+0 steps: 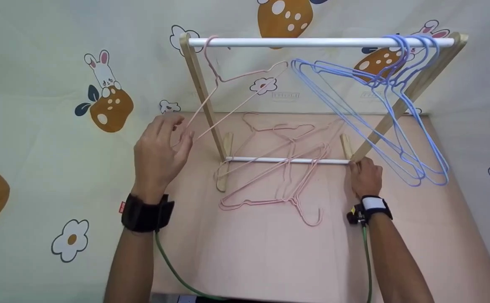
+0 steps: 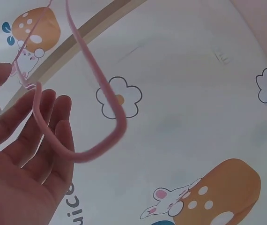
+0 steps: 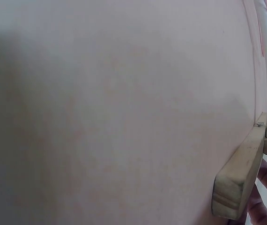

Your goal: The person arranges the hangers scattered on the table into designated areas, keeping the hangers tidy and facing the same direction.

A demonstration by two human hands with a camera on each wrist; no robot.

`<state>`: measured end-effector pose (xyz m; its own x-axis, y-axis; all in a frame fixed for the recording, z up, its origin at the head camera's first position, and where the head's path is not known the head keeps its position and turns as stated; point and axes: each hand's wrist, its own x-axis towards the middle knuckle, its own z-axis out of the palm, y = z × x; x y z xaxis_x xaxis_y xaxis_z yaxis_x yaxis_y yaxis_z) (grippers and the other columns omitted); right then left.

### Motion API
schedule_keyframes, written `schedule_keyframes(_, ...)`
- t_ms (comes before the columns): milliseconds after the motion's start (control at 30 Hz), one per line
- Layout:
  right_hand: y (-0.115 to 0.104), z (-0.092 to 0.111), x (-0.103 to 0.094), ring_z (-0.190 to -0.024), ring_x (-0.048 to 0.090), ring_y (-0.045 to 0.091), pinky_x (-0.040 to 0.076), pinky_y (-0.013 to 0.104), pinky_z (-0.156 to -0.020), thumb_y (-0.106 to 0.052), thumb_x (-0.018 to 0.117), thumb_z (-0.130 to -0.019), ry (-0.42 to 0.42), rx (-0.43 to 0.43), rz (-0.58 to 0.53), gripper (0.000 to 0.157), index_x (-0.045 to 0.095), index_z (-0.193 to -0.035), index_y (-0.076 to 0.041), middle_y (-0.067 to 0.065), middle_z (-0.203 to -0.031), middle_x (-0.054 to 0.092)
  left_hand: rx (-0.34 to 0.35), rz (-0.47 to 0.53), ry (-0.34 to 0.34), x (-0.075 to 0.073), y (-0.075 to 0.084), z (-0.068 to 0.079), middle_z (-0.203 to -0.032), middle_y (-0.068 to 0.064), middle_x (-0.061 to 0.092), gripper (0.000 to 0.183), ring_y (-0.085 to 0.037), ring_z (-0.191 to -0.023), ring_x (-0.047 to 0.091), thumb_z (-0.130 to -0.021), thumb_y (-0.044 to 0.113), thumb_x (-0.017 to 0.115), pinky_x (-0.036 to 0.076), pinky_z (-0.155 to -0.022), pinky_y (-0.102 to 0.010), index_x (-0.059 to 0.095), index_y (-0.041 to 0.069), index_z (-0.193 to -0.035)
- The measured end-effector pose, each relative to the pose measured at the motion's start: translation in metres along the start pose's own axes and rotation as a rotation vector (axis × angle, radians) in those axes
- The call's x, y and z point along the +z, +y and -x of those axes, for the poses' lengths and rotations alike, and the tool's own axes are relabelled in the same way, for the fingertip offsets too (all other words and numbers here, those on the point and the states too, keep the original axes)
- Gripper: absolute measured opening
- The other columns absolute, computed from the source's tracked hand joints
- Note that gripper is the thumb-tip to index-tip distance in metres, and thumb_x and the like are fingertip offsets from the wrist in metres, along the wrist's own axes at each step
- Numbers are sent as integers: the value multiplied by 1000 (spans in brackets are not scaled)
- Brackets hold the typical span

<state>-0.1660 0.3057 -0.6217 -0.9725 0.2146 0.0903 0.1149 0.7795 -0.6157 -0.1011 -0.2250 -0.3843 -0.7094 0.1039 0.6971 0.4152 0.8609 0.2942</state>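
A pink clothes hanger (image 1: 245, 77) hangs by its hook from the left end of the rack's white top rod (image 1: 287, 42). My left hand (image 1: 160, 147) is at its near end, fingers loosely bent and spread from the thumb. In the left wrist view, the hanger's rounded end (image 2: 84, 154) passes in front of the fingers (image 2: 61, 154). At the bottom right of the clothes rack (image 1: 383, 130), my right hand (image 1: 366, 176) grips the wooden foot. The right wrist view shows this foot (image 3: 241, 173) with fingers behind it.
Several blue hangers (image 1: 396, 97) hang together at the rod's right end. More pink hangers (image 1: 266, 202) lie tangled over the lower rod (image 1: 261, 160) and the pink tabletop (image 1: 270, 261). A green cable (image 1: 173, 269) trails from the left wrist.
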Motion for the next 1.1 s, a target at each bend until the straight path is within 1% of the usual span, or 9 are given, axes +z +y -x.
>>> schedule_keyframes(133,-3,0,-1,-141,48,49,28,57,-121,-26,51,-117,-4,11,0,43,58,-141,10,31,-151,56,36,-3,69,-3,15,-2,-125,-21,71,35,-41,-113,70,-102,20,75,58,-94,-55,73,-2,-128)
schedule_keyframes(300,-4,-1,-1,-144,48,49,27,57,-121,-24,51,-117,2,4,4,44,58,-143,10,31,-153,56,122,79,150,-3,40,-2,-123,-20,71,31,-41,-115,67,-97,11,77,55,-100,-56,73,-3,-124)
schedule_keyframes(400,-5,-1,-1,-144,49,49,27,57,-122,-24,50,-117,6,-6,9,44,58,-144,10,31,-153,56,175,123,148,1,55,1,-119,-19,72,30,-41,-109,68,-97,10,77,56,-95,-54,73,-3,-123)
schedule_keyframes(533,-6,-1,0,-143,48,49,29,58,-121,-26,50,-118,8,5,16,45,57,-145,9,31,-154,56,203,152,95,15,70,8,-117,-18,73,30,-38,-105,70,-98,13,78,59,-86,-51,74,-2,-123)
schedule_keyframes(600,-6,0,1,-143,48,49,29,59,-120,-26,50,-118,11,17,16,45,57,-146,8,30,-154,56,207,159,52,27,75,13,-117,-17,73,29,-35,-104,71,-99,14,77,60,-84,-48,74,-1,-124)
schedule_keyframes(700,-5,0,1,-142,47,50,30,59,-120,-26,51,-117,17,21,14,45,57,-146,9,30,-154,56,209,174,-24,50,80,22,-118,-15,73,28,-33,-108,72,-101,15,77,61,-89,-47,74,0,-124)
schedule_keyframes(833,1,0,4,-139,51,51,31,59,-118,-23,55,-115,51,-46,10,40,60,-136,11,33,-148,59,193,180,-114,87,85,37,-115,-11,73,25,-30,-107,72,-100,15,78,60,-92,-45,75,4,-122)
schedule_keyframes(967,7,-2,8,-133,56,51,31,59,-115,-20,57,-113,92,-113,7,35,62,-126,12,35,-139,62,175,126,-210,125,89,56,-111,-8,73,23,-27,-101,71,-101,19,78,59,-82,-41,76,7,-121)
schedule_keyframes(1100,7,-3,9,-134,56,50,30,57,-116,-22,55,-114,83,-91,3,36,63,-128,11,34,-142,62,177,71,-331,161,92,76,-110,-7,73,22,-25,-100,72,-104,23,75,59,-83,-40,76,9,-120)
